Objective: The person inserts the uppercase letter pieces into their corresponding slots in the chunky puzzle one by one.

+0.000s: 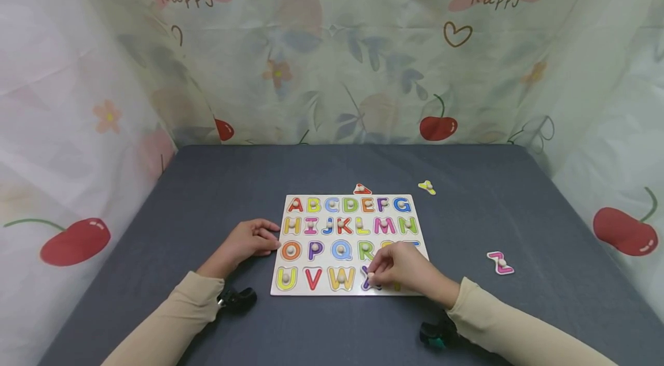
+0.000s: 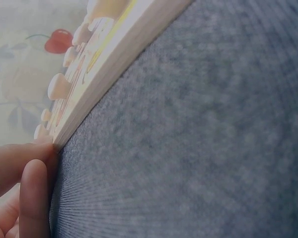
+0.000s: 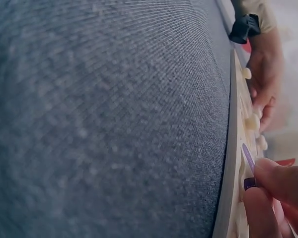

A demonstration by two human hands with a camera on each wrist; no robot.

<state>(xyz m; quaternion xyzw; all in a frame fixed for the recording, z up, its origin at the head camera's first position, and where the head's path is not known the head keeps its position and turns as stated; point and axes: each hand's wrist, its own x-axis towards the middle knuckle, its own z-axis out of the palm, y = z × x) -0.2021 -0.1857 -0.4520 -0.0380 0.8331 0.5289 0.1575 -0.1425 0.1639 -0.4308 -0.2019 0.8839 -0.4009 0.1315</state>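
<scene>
A white alphabet puzzle board (image 1: 323,291) lies on the table, most of its letters bearing small pale knobs. My right hand (image 1: 402,268) pinches the purple letter X piece (image 1: 366,283) by its knob, over the bottom row. In the right wrist view, the purple piece (image 3: 248,156) appears tilted at the board; its exact seating is hidden by fingers. My left hand (image 1: 254,239) touches the board's left edge with its fingertips, fingers loosely bent. The left wrist view shows those fingers (image 2: 35,183) against the board's corner. The right hand covers part of the lower right letters.
A red letter piece (image 1: 362,189) lies at the board's far edge. A yellow Y-shaped piece (image 1: 427,187) sits beyond the far right corner, and a pink Z piece (image 1: 501,263) to the right. Dark cloth covers the table (image 1: 233,176); patterned curtains (image 1: 332,66) surround it.
</scene>
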